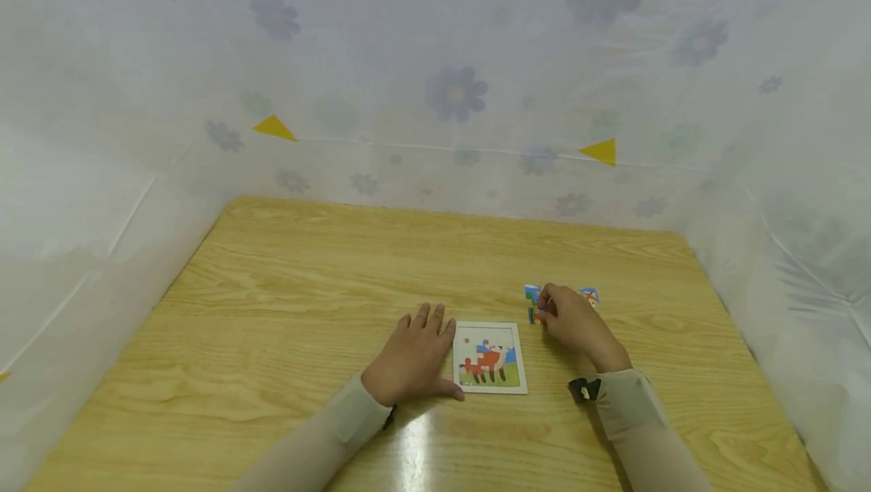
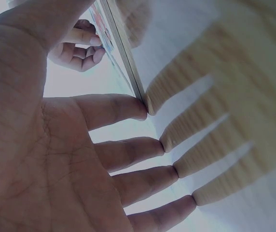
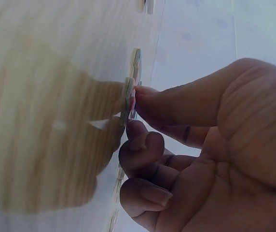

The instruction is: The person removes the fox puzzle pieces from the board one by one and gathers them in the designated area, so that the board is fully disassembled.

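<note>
A square jigsaw tray (image 1: 523,363) with a white rim lies on the table, holding fitted pieces of an orange animal on green ground; its upper left shows bare white. My left hand (image 1: 411,363) rests beside it with spread fingers, forefinger and thumb touching its left side; in the left wrist view the fingertips (image 2: 169,212) press the tabletop. To the right of the tray, my right hand (image 1: 578,322) is over several loose pieces. Its thumb and fingers pinch a puzzle piece (image 3: 128,99), seen nearly edge-on in the right wrist view and low at the tabletop.
A blue-and-green loose piece (image 1: 531,292) lies left of the right hand, and another piece (image 1: 590,295) lies behind it. The wood-grain table (image 1: 327,265) is enclosed by pale flowered sheeting (image 1: 408,61) with two yellow triangles at the back.
</note>
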Demonstrator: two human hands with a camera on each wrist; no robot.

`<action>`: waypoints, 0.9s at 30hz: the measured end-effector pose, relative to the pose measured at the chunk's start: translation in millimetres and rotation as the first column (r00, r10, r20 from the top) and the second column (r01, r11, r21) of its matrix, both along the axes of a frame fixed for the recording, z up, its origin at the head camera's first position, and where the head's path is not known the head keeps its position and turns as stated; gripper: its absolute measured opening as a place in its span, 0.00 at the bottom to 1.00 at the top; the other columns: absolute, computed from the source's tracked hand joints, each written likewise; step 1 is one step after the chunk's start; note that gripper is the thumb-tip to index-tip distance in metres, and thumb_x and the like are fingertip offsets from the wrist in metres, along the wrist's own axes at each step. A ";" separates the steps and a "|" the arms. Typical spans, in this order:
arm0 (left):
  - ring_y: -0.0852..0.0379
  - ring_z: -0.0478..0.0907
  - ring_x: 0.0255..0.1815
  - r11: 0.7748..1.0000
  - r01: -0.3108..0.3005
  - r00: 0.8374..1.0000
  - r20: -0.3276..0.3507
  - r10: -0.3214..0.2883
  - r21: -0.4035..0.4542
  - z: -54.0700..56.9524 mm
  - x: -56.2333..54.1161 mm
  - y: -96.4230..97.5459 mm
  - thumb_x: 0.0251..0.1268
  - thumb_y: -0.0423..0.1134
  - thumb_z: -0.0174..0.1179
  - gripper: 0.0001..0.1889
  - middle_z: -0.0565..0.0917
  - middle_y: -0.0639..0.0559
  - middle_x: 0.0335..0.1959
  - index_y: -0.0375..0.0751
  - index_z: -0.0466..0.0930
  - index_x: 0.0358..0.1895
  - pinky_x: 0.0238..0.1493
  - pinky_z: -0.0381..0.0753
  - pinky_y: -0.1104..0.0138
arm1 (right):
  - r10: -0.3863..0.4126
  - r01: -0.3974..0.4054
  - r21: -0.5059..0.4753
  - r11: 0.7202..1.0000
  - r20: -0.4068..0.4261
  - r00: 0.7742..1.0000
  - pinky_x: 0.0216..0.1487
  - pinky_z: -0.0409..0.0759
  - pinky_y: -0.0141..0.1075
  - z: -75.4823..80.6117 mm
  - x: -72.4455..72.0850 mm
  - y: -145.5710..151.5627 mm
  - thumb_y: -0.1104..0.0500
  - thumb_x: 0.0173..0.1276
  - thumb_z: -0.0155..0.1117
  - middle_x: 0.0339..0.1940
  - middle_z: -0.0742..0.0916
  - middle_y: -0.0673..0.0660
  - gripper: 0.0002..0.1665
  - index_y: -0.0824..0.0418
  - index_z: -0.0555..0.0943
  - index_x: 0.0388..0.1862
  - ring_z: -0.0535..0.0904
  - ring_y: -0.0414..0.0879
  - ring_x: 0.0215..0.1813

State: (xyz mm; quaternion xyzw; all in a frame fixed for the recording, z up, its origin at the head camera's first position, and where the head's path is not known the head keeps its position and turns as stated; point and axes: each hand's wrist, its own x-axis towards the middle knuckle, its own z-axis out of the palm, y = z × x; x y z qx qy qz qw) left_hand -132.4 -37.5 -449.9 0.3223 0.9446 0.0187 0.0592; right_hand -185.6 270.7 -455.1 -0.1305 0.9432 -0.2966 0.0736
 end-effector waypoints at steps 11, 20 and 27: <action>0.35 0.58 0.79 1.000 0.002 1.000 -0.013 -0.002 -0.009 0.4 0.4 -0.1 0.51 0.81 0.61 0.59 0.61 0.35 0.80 0.40 0.65 0.79 0.70 0.69 0.43 | 0.005 -0.003 0.035 0.999 -0.045 0.999 0.37 0.75 0.44 -0.7 0.3 -0.7 0.70 0.72 0.65 0.37 0.80 0.58 0.05 0.63 0.78 0.42 0.75 0.50 0.36; 0.35 0.58 0.79 1.000 -0.001 1.000 -0.008 0.001 -0.012 -0.8 0.2 -0.1 0.51 0.81 0.60 0.59 0.61 0.36 0.80 0.40 0.64 0.79 0.71 0.69 0.44 | 0.021 -0.021 0.013 1.000 -0.063 0.998 0.38 0.77 0.44 2.5 2.4 -3.3 0.69 0.73 0.66 0.38 0.81 0.58 0.05 0.64 0.77 0.41 0.77 0.50 0.38; 0.35 0.58 0.79 1.000 0.000 1.000 -0.009 0.000 -0.015 0.4 0.4 0.2 0.52 0.81 0.61 0.59 0.61 0.35 0.80 0.40 0.64 0.79 0.70 0.69 0.43 | 0.030 -0.029 0.015 0.999 -0.059 0.998 0.35 0.75 0.43 6.0 4.9 -7.8 0.67 0.73 0.65 0.36 0.80 0.56 0.04 0.62 0.77 0.41 0.75 0.48 0.35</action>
